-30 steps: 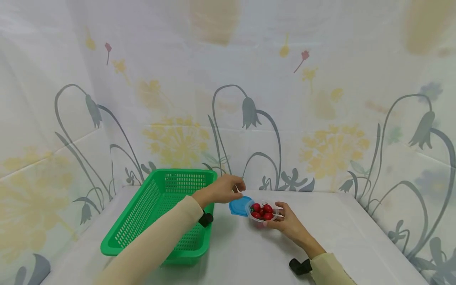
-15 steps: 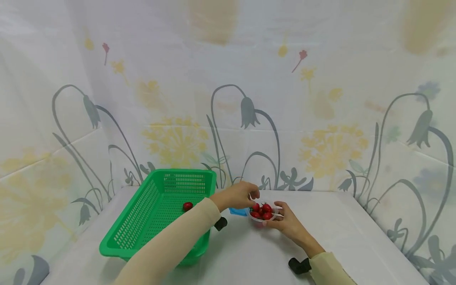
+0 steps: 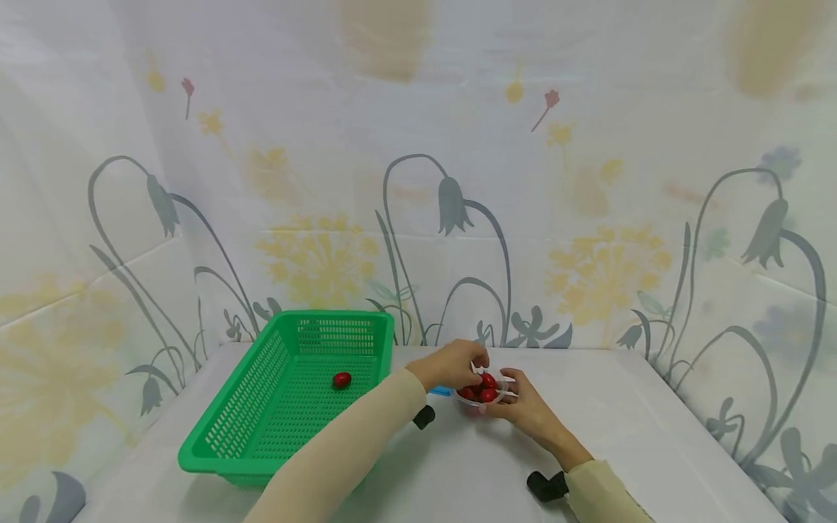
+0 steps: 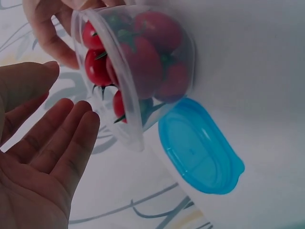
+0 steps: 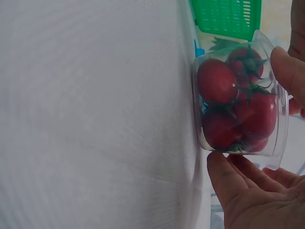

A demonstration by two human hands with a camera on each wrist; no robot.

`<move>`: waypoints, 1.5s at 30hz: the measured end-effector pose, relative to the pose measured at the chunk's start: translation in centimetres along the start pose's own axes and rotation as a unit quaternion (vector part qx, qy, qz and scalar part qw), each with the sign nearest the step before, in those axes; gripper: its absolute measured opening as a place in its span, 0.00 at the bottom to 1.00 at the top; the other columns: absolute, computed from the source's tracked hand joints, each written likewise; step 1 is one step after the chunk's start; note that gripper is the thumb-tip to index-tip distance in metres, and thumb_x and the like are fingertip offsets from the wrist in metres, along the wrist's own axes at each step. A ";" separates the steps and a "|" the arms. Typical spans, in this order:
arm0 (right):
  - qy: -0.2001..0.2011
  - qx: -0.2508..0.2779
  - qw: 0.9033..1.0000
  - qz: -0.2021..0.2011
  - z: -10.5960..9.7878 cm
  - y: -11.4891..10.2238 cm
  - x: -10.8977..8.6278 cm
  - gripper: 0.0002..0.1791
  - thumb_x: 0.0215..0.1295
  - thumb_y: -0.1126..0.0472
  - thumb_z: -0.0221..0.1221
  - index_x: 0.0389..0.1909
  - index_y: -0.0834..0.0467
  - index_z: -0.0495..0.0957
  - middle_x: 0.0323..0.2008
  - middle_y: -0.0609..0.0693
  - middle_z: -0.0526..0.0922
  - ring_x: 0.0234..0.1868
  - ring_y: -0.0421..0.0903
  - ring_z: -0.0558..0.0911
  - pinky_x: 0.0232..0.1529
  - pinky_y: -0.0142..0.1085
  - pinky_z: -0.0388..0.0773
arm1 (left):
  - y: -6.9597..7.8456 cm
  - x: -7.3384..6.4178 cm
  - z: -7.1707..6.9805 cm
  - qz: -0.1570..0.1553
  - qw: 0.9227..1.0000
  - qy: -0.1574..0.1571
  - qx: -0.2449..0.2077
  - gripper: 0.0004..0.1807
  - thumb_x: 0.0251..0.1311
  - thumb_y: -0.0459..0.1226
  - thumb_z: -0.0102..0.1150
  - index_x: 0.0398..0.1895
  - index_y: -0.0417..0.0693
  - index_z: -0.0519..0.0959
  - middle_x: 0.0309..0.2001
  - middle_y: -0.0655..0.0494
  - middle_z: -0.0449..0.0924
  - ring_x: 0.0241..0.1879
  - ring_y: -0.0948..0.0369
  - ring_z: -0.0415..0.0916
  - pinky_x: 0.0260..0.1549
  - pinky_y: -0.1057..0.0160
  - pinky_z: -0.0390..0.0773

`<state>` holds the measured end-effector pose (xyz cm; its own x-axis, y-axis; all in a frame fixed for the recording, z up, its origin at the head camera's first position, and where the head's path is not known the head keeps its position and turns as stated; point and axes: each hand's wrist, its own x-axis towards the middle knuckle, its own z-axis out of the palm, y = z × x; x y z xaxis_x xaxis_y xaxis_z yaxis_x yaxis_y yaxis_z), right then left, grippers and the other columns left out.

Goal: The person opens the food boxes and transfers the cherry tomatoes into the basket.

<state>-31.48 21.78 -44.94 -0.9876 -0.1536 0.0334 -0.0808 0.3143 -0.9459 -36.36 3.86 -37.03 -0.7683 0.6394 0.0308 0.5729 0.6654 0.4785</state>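
My left hand (image 4: 47,157) is over the opening of a clear plastic container (image 3: 500,396), its fingers loosely bent and its thumb apart from them. The fingertips are close to the red cherry tomatoes (image 4: 97,67), which have green stems. At the container's other side, my right hand (image 3: 523,410) grips the wall between thumb and fingers. The container stands upright on the white table. Beside it lies a blue lid (image 4: 200,148), mostly hidden by my left hand in the head view. One cherry tomato (image 3: 341,380) lies inside the green basket (image 3: 219,465).
The perforated green basket stands left of the container, with my left sleeve (image 3: 353,436) crossing over its right side. A flower-printed cloth (image 3: 418,181) hangs behind the white table (image 3: 628,407). Black wrist-worn devices (image 3: 548,487) sit at both wrists.
My left hand has moved right and down from beside the basket to the container's opening. The tomato in the basket has come into sight from behind the left arm. My right hand keeps its grip.
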 end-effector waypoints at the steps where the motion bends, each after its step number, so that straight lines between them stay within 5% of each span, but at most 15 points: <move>1: -0.002 0.004 1.000 -0.001 0.0 0.0 0.0 0.51 0.51 0.56 0.71 0.69 0.61 0.50 0.62 0.64 0.66 0.56 0.56 0.75 0.54 0.48 0.74 | 0.0 0.1 0.2 -0.004 1.000 0.001 -0.001 0.12 0.58 0.32 0.63 0.46 0.45 0.78 0.46 0.51 0.79 0.39 0.63 0.74 0.34 0.71 0.77; 26: -0.004 0.009 1.000 -0.006 0.1 0.2 0.1 0.50 0.50 0.57 0.72 0.68 0.60 0.51 0.61 0.64 0.66 0.58 0.57 0.74 0.54 0.48 0.74 | 0.4 1.0 2.2 -0.034 0.999 0.004 0.018 0.17 0.58 0.35 0.64 0.52 0.48 0.78 0.47 0.53 0.78 0.40 0.63 0.74 0.40 0.68 0.77; 36: 0.002 0.002 1.000 -0.004 0.1 0.0 0.0 0.51 0.49 0.57 0.73 0.69 0.62 0.52 0.61 0.64 0.66 0.58 0.58 0.74 0.55 0.48 0.74 | 0.5 1.1 2.2 -0.070 0.997 -0.011 -0.008 0.23 0.48 0.25 0.66 0.51 0.44 0.79 0.45 0.51 0.79 0.39 0.60 0.74 0.38 0.66 0.80; 45: 0.002 -0.003 1.000 -0.005 0.2 0.1 0.0 0.51 0.49 0.57 0.72 0.69 0.62 0.52 0.61 0.65 0.66 0.59 0.59 0.74 0.55 0.49 0.73 | 0.3 1.2 2.2 -0.060 0.998 -0.016 0.012 0.23 0.48 0.24 0.65 0.51 0.43 0.81 0.45 0.52 0.77 0.38 0.62 0.72 0.38 0.68 0.79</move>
<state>-31.49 21.66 -45.07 -0.9873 -0.1529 0.0438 -0.0911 0.3182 -0.9436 -36.53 5.67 -38.80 -0.8222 0.5667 -0.0528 0.4849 0.7460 0.4565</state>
